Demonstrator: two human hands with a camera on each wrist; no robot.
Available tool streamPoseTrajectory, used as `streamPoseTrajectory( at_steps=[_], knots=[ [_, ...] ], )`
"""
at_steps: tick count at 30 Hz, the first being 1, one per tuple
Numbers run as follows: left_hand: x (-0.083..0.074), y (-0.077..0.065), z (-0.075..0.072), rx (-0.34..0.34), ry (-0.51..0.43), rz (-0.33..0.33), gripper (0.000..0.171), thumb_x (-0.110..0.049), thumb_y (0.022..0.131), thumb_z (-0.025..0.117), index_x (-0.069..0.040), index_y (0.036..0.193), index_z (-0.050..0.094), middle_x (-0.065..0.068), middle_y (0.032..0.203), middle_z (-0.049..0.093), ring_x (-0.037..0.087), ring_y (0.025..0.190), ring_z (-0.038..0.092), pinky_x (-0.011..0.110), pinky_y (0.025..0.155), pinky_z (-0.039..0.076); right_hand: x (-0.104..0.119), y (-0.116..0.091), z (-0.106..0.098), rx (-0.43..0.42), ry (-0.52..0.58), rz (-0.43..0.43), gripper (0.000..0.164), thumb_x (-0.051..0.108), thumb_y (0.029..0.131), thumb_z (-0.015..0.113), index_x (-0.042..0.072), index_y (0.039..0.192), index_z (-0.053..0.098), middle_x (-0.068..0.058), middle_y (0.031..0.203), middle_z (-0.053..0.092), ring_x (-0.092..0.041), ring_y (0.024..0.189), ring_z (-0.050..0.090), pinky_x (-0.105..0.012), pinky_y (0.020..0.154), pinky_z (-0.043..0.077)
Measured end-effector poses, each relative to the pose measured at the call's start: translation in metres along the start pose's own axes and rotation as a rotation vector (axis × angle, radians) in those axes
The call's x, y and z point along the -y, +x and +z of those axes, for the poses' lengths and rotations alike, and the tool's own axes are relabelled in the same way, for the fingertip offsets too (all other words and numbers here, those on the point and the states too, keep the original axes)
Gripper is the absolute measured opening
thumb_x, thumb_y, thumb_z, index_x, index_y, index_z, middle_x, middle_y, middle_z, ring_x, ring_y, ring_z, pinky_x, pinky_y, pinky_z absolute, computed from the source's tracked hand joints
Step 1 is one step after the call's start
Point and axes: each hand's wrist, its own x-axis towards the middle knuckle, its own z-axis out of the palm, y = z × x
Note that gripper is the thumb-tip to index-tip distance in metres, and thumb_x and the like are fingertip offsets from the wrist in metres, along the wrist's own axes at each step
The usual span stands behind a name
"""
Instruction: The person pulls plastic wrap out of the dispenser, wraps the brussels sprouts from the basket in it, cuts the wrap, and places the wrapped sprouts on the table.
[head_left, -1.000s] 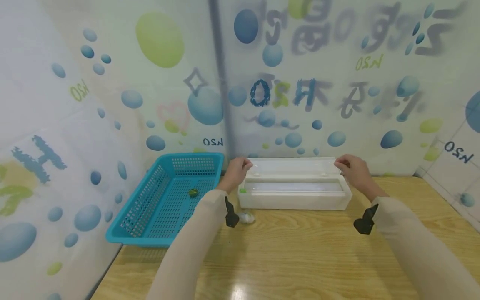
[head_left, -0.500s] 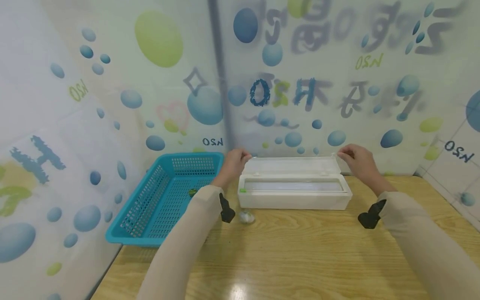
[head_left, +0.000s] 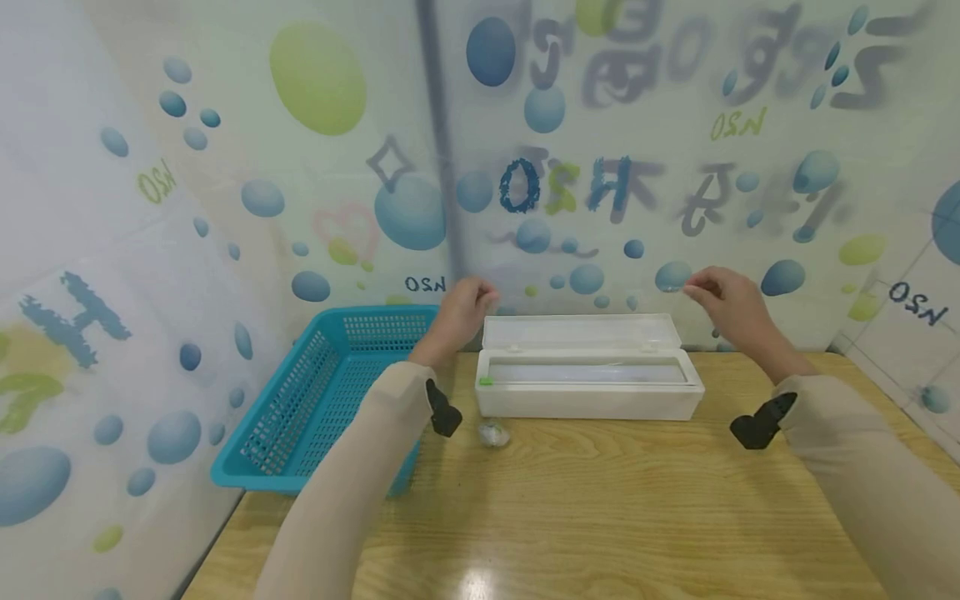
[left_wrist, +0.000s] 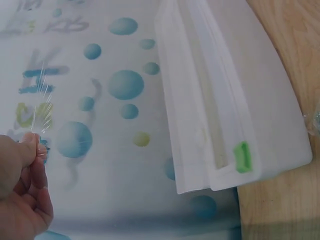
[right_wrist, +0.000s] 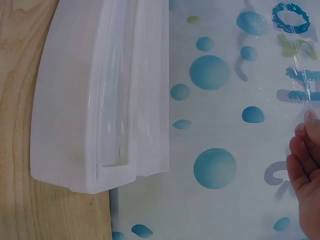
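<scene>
A white cling film dispenser stands at the back of the table with its lid tipped back. Clear cling film shows as fine shiny creases by the fingers in the wrist views; most of the sheet is too transparent to trace. My left hand pinches one corner of the film between thumb and fingers, above the dispenser's left end. Above the right end, my right hand pinches the other corner. A green slider sits at the dispenser's left end.
A blue plastic basket stands at the left, partly behind my left arm. In front of the dispenser's left end lies a small film-wrapped thing. A wall sheet with printed bubbles rises behind the wooden table.
Both hands have risen from the dispenser's lid and moved slightly apart, drawing the film up. My left arm now covers the small green round thing in the basket.
</scene>
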Motion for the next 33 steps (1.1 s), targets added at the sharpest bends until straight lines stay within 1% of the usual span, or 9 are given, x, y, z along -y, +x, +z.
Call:
streamPoseTrajectory(
  at_steps=[2, 4, 6, 9, 12, 18, 24, 30, 33],
  knots=[
    [-0.002, 0.0, -0.002, -0.006, -0.005, 0.013, 0.02, -0.016, 0.096, 0.047, 0.001, 0.101, 0.057, 0.011, 0.097, 0.059, 0.021, 0.086, 0.056, 0.031, 0.074, 0.048, 0.002, 0.001, -0.002, -0.017, -0.001, -0.015, 0.027, 0.018, 0.097, 0.047, -0.006, 0.104, 0.056, -0.022, 0.093, 0.057, -0.029, 0.08, 0.051, -0.037, 0.065, 0.041],
    [-0.005, -0.001, -0.005, -0.009, -0.014, 0.023, 0.019, -0.015, 0.096, 0.047, 0.001, 0.1, 0.056, 0.012, 0.096, 0.058, 0.021, 0.085, 0.056, 0.031, 0.072, 0.048, 0.003, 0.001, -0.005, -0.031, 0.005, -0.026, 0.027, 0.018, 0.097, 0.047, -0.006, 0.104, 0.056, -0.023, 0.093, 0.057, -0.03, 0.081, 0.051, -0.038, 0.066, 0.04],
    [-0.008, -0.003, -0.008, -0.017, -0.017, 0.039, 0.018, -0.014, 0.096, 0.048, 0.001, 0.1, 0.057, 0.012, 0.095, 0.058, 0.022, 0.084, 0.056, 0.031, 0.072, 0.048, 0.005, 0.001, -0.007, -0.053, 0.003, -0.028, 0.027, 0.02, 0.097, 0.047, -0.005, 0.103, 0.057, -0.021, 0.092, 0.058, -0.026, 0.08, 0.05, -0.033, 0.065, 0.04],
    [-0.013, -0.003, -0.013, -0.028, -0.015, 0.061, 0.019, -0.014, 0.096, 0.048, 0.002, 0.1, 0.058, 0.013, 0.094, 0.06, 0.022, 0.082, 0.057, 0.032, 0.071, 0.048, 0.008, 0.002, -0.011, -0.077, 0.005, -0.027, 0.028, 0.022, 0.096, 0.048, -0.004, 0.102, 0.057, -0.019, 0.092, 0.058, -0.013, 0.076, 0.048, -0.024, 0.062, 0.038],
    [-0.017, -0.003, -0.018, -0.036, 0.001, 0.078, 0.02, -0.015, 0.095, 0.048, 0.001, 0.1, 0.058, 0.013, 0.094, 0.06, 0.022, 0.083, 0.057, 0.032, 0.072, 0.048, 0.011, 0.002, -0.016, -0.089, 0.013, -0.031, 0.029, 0.024, 0.096, 0.048, -0.003, 0.102, 0.058, -0.019, 0.093, 0.058, -0.003, 0.074, 0.044, -0.019, 0.062, 0.036],
    [-0.027, -0.002, -0.027, -0.058, 0.022, 0.087, 0.02, -0.017, 0.095, 0.049, 0.001, 0.1, 0.058, 0.012, 0.095, 0.059, 0.022, 0.086, 0.056, 0.032, 0.074, 0.047, 0.016, 0.003, -0.026, -0.112, 0.043, -0.047, 0.028, 0.023, 0.096, 0.049, -0.004, 0.102, 0.058, -0.017, 0.092, 0.057, -0.001, 0.073, 0.044, -0.015, 0.062, 0.035],
    [-0.037, 0.001, -0.035, -0.078, 0.026, 0.079, 0.021, -0.017, 0.095, 0.049, 0.0, 0.101, 0.058, 0.011, 0.095, 0.059, 0.021, 0.086, 0.055, 0.03, 0.074, 0.046, 0.021, 0.007, -0.034, -0.159, 0.032, -0.071, 0.025, 0.02, 0.094, 0.053, -0.003, 0.099, 0.059, -0.018, 0.089, 0.058, 0.005, 0.072, 0.043, -0.014, 0.062, 0.034],
    [-0.044, 0.002, -0.044, -0.082, 0.019, 0.09, 0.021, -0.018, 0.095, 0.049, 0.0, 0.101, 0.057, 0.011, 0.096, 0.058, 0.02, 0.086, 0.054, 0.031, 0.073, 0.046, 0.028, 0.009, -0.042, -0.185, -0.007, -0.072, 0.027, 0.022, 0.094, 0.053, -0.003, 0.099, 0.06, -0.019, 0.089, 0.059, 0.009, 0.07, 0.041, -0.018, 0.062, 0.033],
    [-0.048, 0.0, -0.049, -0.089, 0.019, 0.103, 0.02, -0.019, 0.095, 0.049, -0.001, 0.1, 0.057, 0.01, 0.095, 0.057, 0.02, 0.085, 0.054, 0.031, 0.072, 0.046, 0.032, 0.01, -0.047, -0.186, -0.008, -0.073, 0.027, 0.023, 0.094, 0.053, -0.002, 0.099, 0.06, -0.013, 0.087, 0.059, 0.009, 0.071, 0.041, -0.02, 0.063, 0.033]
  ],
)
